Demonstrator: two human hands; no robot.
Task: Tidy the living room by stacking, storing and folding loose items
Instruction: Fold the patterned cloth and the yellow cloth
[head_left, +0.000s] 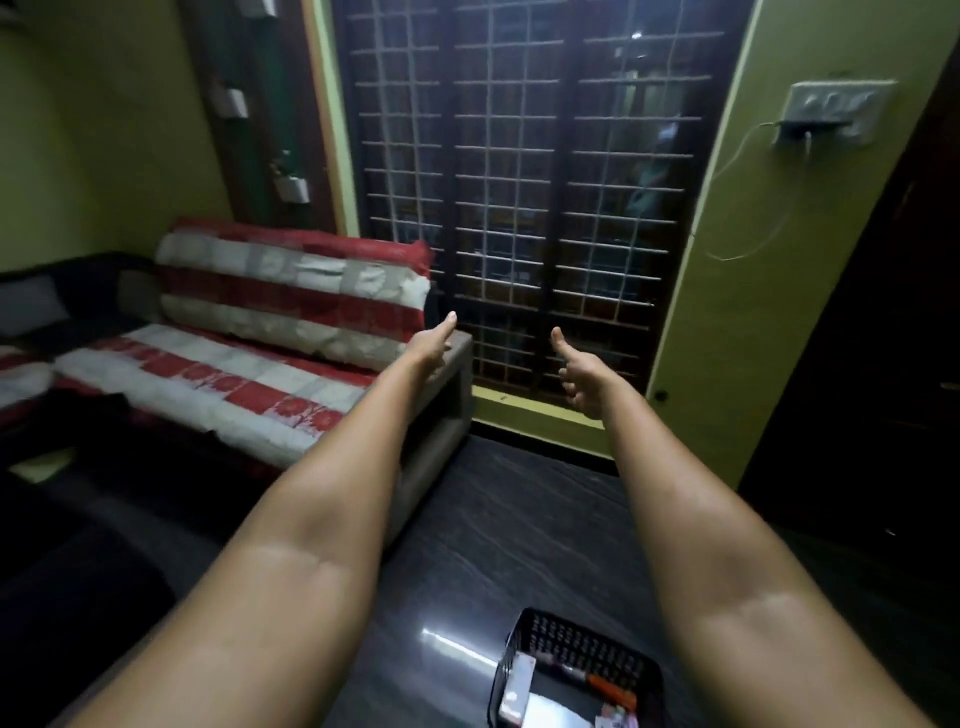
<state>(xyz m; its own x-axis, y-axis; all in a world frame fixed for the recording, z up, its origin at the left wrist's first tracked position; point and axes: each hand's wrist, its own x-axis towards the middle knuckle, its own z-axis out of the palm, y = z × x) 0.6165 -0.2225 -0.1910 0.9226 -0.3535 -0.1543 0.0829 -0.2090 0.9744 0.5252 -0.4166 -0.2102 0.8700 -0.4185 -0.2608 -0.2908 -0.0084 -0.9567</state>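
- In the foreground, both bare arms reached fwd; left hand (434, 340) hung in the air above the far end of the sofa (234, 384), thumb up, its fingers hidden behind the hand, so grasp state could not be told. Nothing visible in it.
- Right hand (576, 379) was raised before the grilled window (540, 182), thumb up, fingers (571, 387) loosely curled, grasping nothing.
- Task items: a red-and-white quilt (291, 291) lay folded against the sofa back, a matching one spread over the seat; a black plastic basket (576, 670) stood on the dark floor (493, 519) at bottom edge, below the right forearm, holding small loose items (a white box, sth. orange; rest too blurred to name).
- Bkgd.: wall switch plate (831, 111) w/ a white cable (737, 171) hanging down, right of window.
- Judged step: hands between items, nothing picked up yet.
- Risks, as judged: basket sat near the feet and low in view, so a step fwd could kick or tip it, scattering contents. Dim light + motion blur could cause a mis-grab of the quilt edge, dragging the seat cover off w/ it.
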